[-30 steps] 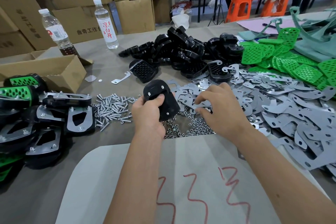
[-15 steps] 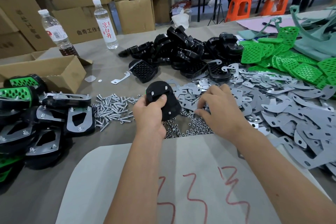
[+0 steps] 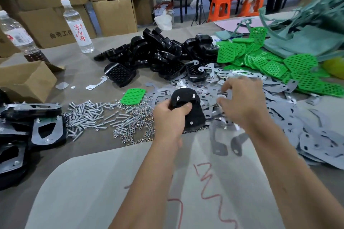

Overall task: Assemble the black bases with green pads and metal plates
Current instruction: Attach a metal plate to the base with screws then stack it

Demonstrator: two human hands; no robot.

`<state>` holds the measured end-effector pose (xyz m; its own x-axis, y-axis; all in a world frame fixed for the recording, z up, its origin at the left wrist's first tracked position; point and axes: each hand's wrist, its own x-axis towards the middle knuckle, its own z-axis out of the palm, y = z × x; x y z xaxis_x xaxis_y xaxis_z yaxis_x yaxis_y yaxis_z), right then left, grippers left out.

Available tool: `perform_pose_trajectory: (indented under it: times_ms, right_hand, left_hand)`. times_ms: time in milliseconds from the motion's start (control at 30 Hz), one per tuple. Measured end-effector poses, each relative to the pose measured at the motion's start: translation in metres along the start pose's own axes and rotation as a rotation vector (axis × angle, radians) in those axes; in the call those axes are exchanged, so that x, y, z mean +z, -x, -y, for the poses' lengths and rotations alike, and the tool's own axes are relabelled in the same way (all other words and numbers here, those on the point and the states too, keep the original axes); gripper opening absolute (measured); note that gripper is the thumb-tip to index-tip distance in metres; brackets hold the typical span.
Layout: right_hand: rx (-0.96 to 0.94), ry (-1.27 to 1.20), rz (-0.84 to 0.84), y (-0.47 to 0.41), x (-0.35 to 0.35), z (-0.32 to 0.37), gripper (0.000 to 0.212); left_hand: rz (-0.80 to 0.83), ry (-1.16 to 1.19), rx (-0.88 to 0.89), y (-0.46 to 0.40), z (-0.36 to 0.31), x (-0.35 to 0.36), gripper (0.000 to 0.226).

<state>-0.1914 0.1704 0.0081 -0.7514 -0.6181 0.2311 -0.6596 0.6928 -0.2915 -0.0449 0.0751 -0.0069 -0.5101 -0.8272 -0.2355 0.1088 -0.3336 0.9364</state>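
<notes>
Head view, assembly bench. L hand (image 3: 168,117) grips a black base (image 3: 191,111) held just above the tabletop centre, underside up, thumb curled over its near edge; three screw ends show through the base. R hand (image 3: 242,102) is beside the base, over the pile of metal plates (image 3: 290,128), fingers bent w/ tips down among the plates; motion blur, so cannot tell whether it has pinched one. The plates spread from the centre to the right edge of the tabletop. One loose green pad (image 3: 133,96) lies flat just left of the base, touching the heap of screws (image 3: 89,115) and nuts (image 3: 137,130) left of centre. More black bases (image 3: 154,54) are piled toward the far edge; more green pads (image 3: 275,65) toward the far right corner. Finished assemblies (image 3: 44,130), w/ plates screwed on, are stacked at the left edge. Two water bottles (image 3: 78,28) and an open carton (image 3: 28,78) stand at the far left. A pale sheet w/ red marks (image 3: 96,188) covers the near edge.
</notes>
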Motion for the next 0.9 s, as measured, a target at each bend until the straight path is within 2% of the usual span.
perform_pose_trajectory:
  times_ms: [133, 167, 233, 333, 400, 433, 467, 533, 600, 700, 800, 900]
  right_hand:
    - [0.079, 0.044, 0.177, 0.012, -0.022, -0.034, 0.065]
    - [0.09, 0.015, 0.191, 0.014, -0.024, -0.038, 0.067]
    - [0.08, -0.07, 0.133, 0.017, -0.023, -0.042, 0.053]
    - [0.067, -0.213, -0.078, 0.019, -0.021, -0.042, 0.016]
    - [0.089, -0.299, -0.207, 0.02, -0.023, -0.04, 0.017]
    - [0.098, -0.296, -0.214, 0.019, -0.023, -0.039, 0.018]
    - [0.114, -0.247, -0.174, 0.017, -0.022, -0.037, 0.022]
    - [0.237, -0.033, -0.013, 0.011, -0.018, -0.033, 0.052]
    - [0.377, 0.062, 0.105, 0.007, -0.015, -0.027, 0.076]
    - [0.399, 0.02, 0.158, 0.0, -0.014, -0.014, 0.075]
    - [0.281, 0.027, 0.22, -0.002, -0.013, 0.0, 0.076]
    - [0.177, 0.032, 0.153, -0.003, -0.003, 0.007, 0.067]
  left_hand:
    - [0.044, -0.034, 0.016, 0.007, 0.003, 0.026, 0.023]
    - [0.05, -0.033, 0.01, 0.009, 0.003, 0.031, 0.023]
    - [0.066, -0.024, -0.009, 0.012, 0.005, 0.037, 0.024]
    - [0.054, -0.014, -0.048, 0.014, 0.005, 0.036, 0.025]
    - [0.033, -0.007, -0.061, 0.011, 0.004, 0.029, 0.025]
    - [0.02, -0.01, -0.057, 0.01, 0.002, 0.025, 0.024]
    - [0.005, -0.019, -0.047, 0.008, 0.001, 0.021, 0.024]
    - [-0.021, -0.036, -0.022, 0.004, 0.0, 0.012, 0.024]
    - [-0.032, -0.031, -0.004, 0.002, -0.002, 0.004, 0.024]
    - [-0.046, -0.019, 0.009, 0.002, -0.003, -0.002, 0.026]
    - [-0.044, 0.0, 0.004, 0.003, -0.001, -0.001, 0.026]
    - [-0.056, -0.007, 0.012, 0.003, 0.002, 0.0, 0.026]
